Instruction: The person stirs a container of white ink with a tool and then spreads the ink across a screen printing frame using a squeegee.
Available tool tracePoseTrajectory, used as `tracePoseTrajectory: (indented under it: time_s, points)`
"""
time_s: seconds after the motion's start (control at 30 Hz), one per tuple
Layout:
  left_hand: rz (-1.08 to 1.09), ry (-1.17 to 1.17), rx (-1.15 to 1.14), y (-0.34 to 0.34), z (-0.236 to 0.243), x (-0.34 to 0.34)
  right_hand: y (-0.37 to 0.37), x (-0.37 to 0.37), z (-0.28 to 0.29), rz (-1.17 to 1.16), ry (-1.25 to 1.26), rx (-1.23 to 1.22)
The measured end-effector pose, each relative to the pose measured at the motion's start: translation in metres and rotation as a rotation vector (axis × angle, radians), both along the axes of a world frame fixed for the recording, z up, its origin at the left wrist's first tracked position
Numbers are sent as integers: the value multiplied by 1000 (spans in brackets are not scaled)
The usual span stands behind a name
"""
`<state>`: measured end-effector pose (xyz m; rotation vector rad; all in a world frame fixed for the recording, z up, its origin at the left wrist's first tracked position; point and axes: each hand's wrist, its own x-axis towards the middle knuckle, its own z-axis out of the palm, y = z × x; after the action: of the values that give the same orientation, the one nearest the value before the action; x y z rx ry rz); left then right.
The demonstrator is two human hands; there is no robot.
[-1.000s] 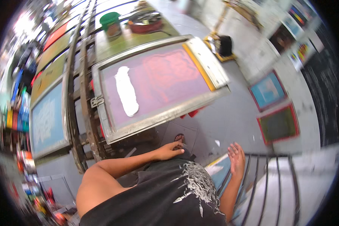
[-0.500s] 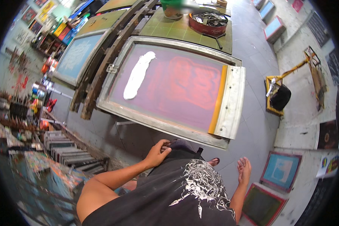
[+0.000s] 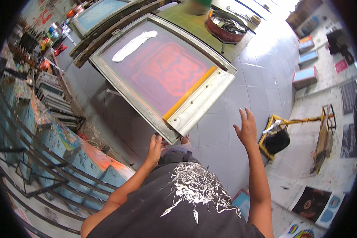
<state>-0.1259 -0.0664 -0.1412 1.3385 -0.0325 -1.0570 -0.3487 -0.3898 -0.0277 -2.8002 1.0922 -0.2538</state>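
Note:
A silk-screen frame (image 3: 125, 93) with a pale metal border lies ahead of me, its mesh (image 3: 144, 75) purple-grey with a reddish design showing. Across the mesh's far left end runs a thick strip of white ink (image 3: 135, 46). A squeegee (image 3: 202, 104) with a yellow-orange blade rests along the frame's right end. My left hand (image 3: 154, 150) is just below the frame's near corner, fingers loosely apart and holding nothing; whether they touch the frame I cannot tell. To the right of the squeegee, my right hand (image 3: 247, 127) is raised over the floor, open, fingers spread.
Behind the frame, a green board (image 3: 186, 19) bears a round red tin (image 3: 225, 27) of metal pieces and a blurred green container (image 3: 198, 6). Dark wooden beams (image 3: 107, 33) run along the left. A yellow metal stand (image 3: 274, 137) with a black item is at right; curved dark rails (image 3: 47, 162) stand lower left.
My view has turned rightward, so the screen appears farther left and tilted. My right hand has reached forward and spread its fingers. My left hand is now nearer the frame's corner.

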Motion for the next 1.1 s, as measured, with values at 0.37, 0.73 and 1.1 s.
tracePoseTrajectory:
  time_s: [0.37, 0.73, 1.1]
  points:
    - [595, -318, 192, -70, -23, -39, -108, 98, -10, 617, 69, -177]
    - [803, -755, 536, -79, -21, -43, -200, 156, -16, 1191, -59, -48]
    - [1117, -616, 624, -87, -22, -50, -222, 211, 24, 1363, -4, 138]
